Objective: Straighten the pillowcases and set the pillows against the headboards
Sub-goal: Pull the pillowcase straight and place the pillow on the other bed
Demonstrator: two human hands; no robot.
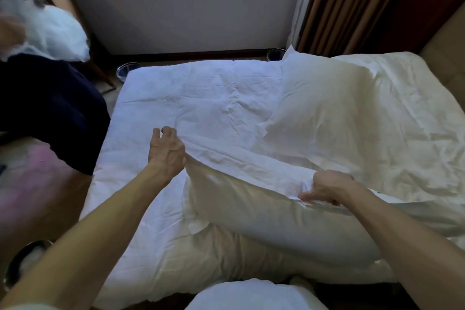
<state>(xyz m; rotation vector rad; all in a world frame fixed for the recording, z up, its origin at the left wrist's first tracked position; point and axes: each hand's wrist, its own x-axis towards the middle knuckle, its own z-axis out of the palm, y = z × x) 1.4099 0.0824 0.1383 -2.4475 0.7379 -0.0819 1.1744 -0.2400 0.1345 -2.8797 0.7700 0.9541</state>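
A white pillow [264,211] lies across the near part of the bed, inside a loose white pillowcase [241,158]. My left hand [166,152] pinches the open edge of that pillowcase at its left corner, fingers partly spread. My right hand [327,187] is closed on the same edge further right, near the pillow's top. A second white pillow [324,106] leans tilted at the right of the bed, touching the first. The padded tan headboard [445,53] shows at the far right edge.
The bed carries a rumpled white duvet [191,98]. Another person in dark clothes [47,108] stands at the left holding a blurred white pillow [50,33]. Brown curtains [352,2] hang at the back right. A white rounded bundle [254,294] sits at the bottom edge.
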